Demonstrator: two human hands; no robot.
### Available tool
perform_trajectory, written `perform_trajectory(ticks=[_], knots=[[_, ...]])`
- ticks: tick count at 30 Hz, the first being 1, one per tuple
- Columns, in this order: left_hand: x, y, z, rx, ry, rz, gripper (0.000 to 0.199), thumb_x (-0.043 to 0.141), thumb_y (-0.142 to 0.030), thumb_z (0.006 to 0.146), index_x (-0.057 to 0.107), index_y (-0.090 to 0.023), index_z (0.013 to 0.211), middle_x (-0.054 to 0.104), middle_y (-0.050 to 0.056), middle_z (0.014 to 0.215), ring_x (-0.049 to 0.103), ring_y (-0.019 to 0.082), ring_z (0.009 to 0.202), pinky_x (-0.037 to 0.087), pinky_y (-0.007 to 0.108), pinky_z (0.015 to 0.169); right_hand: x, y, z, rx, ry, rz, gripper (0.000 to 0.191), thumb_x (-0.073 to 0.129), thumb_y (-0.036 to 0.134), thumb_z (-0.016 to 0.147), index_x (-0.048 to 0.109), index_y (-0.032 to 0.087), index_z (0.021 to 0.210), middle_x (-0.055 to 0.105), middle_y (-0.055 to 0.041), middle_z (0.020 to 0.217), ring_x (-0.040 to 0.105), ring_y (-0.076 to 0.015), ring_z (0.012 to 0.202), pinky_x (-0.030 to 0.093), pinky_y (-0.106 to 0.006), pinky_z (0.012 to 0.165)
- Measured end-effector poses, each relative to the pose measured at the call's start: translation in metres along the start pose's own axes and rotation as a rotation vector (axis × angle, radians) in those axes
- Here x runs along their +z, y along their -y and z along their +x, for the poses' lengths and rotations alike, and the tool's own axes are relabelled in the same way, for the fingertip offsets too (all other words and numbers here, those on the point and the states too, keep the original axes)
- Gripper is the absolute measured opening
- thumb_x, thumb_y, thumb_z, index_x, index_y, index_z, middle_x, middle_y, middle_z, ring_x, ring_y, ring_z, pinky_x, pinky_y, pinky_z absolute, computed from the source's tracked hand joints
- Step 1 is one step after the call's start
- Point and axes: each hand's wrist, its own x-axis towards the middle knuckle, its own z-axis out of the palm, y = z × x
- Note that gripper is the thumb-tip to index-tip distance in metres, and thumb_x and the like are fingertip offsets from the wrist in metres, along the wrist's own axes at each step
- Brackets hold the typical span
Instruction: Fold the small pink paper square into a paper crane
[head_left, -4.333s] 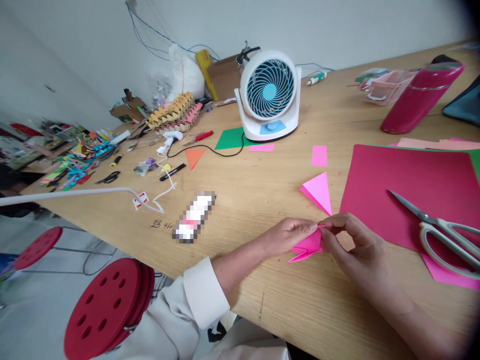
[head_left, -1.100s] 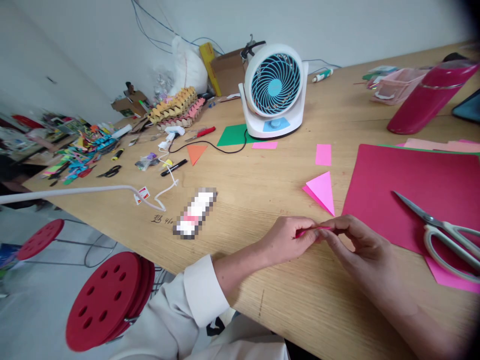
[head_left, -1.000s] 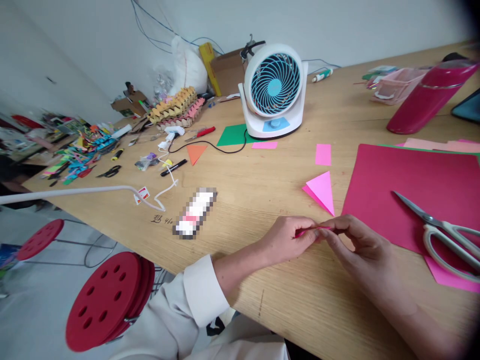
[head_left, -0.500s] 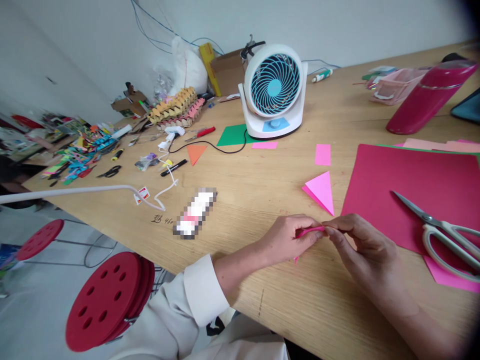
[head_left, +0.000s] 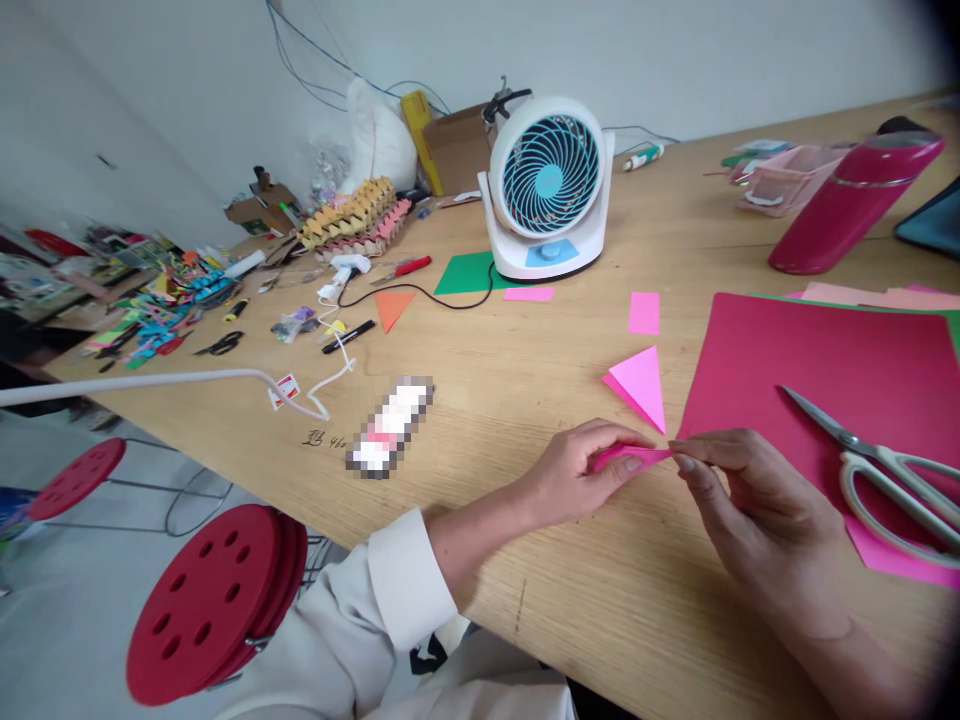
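A small piece of folded pink paper [head_left: 634,456] is held between both hands, just above the wooden table. My left hand [head_left: 581,470] is closed around it, with the thumb on the near side. At its right tip, my right hand [head_left: 750,490] pinches the paper between thumb and forefinger. Just beyond the hands lies a folded pink paper triangle [head_left: 641,385], and behind that a small pink rectangle [head_left: 644,313]. A sheet of dark red paper [head_left: 825,360] lies to the right, with white-handled scissors [head_left: 851,440] open on top of it.
A white fan [head_left: 551,190] stands at the back on green paper [head_left: 469,273]. A magenta bottle [head_left: 855,205] and a pink basket [head_left: 795,180] are at back right. A blurred-out object [head_left: 391,428], a black pen [head_left: 348,337] and a white cable [head_left: 187,378] lie left. Red stools [head_left: 217,600] stand below.
My right hand has moved slightly right, its pinch drawing away from the left hand's fingers. More of the pink paper now shows between the two hands.
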Motion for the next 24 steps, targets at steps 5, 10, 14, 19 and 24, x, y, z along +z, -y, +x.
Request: perform_trajectory(ticks=[5,10,14,19,24], knots=[[0.0000,0.0004,0.0006,0.111,-0.077,0.064,0.021,0.059,-0.024,0.094,0.070,-0.013,0.108,0.072,0.012,0.113,0.066,0.019,0.109,0.052,0.033,0.100,0.0009,0.0030,0.0005,-0.073,0.035,-0.011,0.020,0.065,0.012,0.089,0.068,0.026,0.103,0.065,-0.0028,0.091,0.062,-0.0174,0.081,0.047,-0.033,0.070],[-0.0007,-0.0009,-0.0001,0.151,-0.094,0.060,0.025,0.058,-0.023,0.095,0.068,-0.014,0.116,0.070,0.012,0.122,0.064,0.019,0.118,0.050,0.034,0.105,0.0010,0.0074,0.0026,-0.116,0.030,-0.044,0.020,0.064,0.011,0.089,0.068,0.026,0.102,0.065,-0.0033,0.090,0.063,-0.0178,0.080,0.048,-0.033,0.068],[0.0000,0.0002,-0.0007,0.113,-0.084,0.028,0.027,0.057,-0.025,0.097,0.068,-0.014,0.119,0.069,0.013,0.125,0.063,0.019,0.121,0.049,0.034,0.107,0.0015,0.0079,0.0024,-0.169,0.044,-0.096,0.022,0.063,0.010,0.089,0.067,0.026,0.103,0.065,-0.0032,0.089,0.064,-0.0174,0.078,0.048,-0.031,0.063],[0.0025,0.0017,-0.0018,0.069,-0.065,-0.022,0.030,0.054,-0.025,0.098,0.067,-0.012,0.122,0.069,0.015,0.124,0.065,0.019,0.118,0.052,0.033,0.104,0.0033,0.0032,0.0008,-0.217,0.043,-0.117,0.026,0.065,0.006,0.086,0.066,0.025,0.104,0.066,-0.0029,0.091,0.065,-0.0170,0.080,0.050,-0.031,0.067],[0.0037,0.0015,-0.0019,0.089,-0.077,-0.022,0.029,0.053,-0.025,0.098,0.067,-0.014,0.121,0.069,0.013,0.125,0.065,0.019,0.119,0.051,0.034,0.105,0.0050,0.0015,0.0004,-0.190,0.047,-0.114,0.025,0.065,0.006,0.087,0.066,0.024,0.104,0.064,-0.0034,0.093,0.063,-0.0163,0.081,0.049,-0.032,0.069]])
